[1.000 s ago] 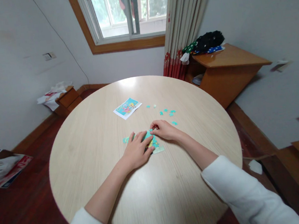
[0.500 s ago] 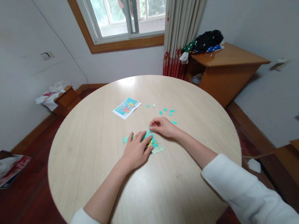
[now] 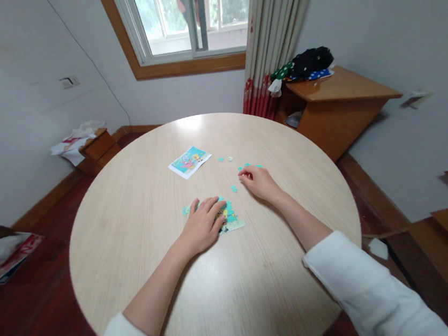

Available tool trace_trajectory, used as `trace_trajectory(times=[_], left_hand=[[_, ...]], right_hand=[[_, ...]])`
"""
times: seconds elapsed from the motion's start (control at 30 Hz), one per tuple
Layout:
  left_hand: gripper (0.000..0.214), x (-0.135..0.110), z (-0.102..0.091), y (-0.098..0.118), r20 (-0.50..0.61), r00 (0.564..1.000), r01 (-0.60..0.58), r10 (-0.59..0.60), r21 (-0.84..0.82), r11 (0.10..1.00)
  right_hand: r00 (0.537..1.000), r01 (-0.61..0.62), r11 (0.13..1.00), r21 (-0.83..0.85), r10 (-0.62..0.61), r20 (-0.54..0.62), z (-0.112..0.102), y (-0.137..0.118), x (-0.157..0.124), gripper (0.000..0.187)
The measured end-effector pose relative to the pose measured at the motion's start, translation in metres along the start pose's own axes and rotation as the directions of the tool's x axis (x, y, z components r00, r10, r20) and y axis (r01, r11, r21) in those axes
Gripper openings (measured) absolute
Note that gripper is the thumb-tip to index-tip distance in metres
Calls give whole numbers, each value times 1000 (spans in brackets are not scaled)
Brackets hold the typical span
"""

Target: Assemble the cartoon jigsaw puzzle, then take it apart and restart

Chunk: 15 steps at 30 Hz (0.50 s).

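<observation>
My left hand (image 3: 205, 223) lies flat, fingers stretched out, on a partly joined teal jigsaw puzzle (image 3: 234, 221) in the middle of the round wooden table (image 3: 140, 210). My right hand (image 3: 258, 181) is farther back and to the right. Its fingers are curled together, with the tips down among several loose teal pieces (image 3: 248, 166). Whether they pinch a piece is hidden. One loose piece (image 3: 233, 188) lies between the hand and the puzzle. A printed picture card (image 3: 190, 161) lies behind the puzzle.
Two more small pieces (image 3: 225, 159) sit to the right of the card. A wooden desk (image 3: 341, 100) with dark cloth on it stands at the back right by the curtain (image 3: 274, 38). A low cabinet (image 3: 98, 147) and a bag (image 3: 3, 258) are at the left.
My right hand has left the puzzle's upper edge and moved back and right to the loose pieces. A single piece now lies bare where it was. My left hand has stayed on the puzzle.
</observation>
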State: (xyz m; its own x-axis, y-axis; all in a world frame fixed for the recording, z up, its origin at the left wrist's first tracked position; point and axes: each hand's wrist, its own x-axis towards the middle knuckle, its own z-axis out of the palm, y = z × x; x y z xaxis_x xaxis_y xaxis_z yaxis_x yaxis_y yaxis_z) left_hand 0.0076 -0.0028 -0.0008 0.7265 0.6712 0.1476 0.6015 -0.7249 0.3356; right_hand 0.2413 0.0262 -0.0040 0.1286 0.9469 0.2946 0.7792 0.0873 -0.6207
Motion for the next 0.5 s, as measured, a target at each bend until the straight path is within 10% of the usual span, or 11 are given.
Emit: trace_trajectory(times=[0.5], left_hand=[[40, -2, -3, -5, -2, 1000, 3, -3, -20, 1000]], right_hand=[[990, -138, 977, -163, 130, -55, -32, 31, 2, 21]])
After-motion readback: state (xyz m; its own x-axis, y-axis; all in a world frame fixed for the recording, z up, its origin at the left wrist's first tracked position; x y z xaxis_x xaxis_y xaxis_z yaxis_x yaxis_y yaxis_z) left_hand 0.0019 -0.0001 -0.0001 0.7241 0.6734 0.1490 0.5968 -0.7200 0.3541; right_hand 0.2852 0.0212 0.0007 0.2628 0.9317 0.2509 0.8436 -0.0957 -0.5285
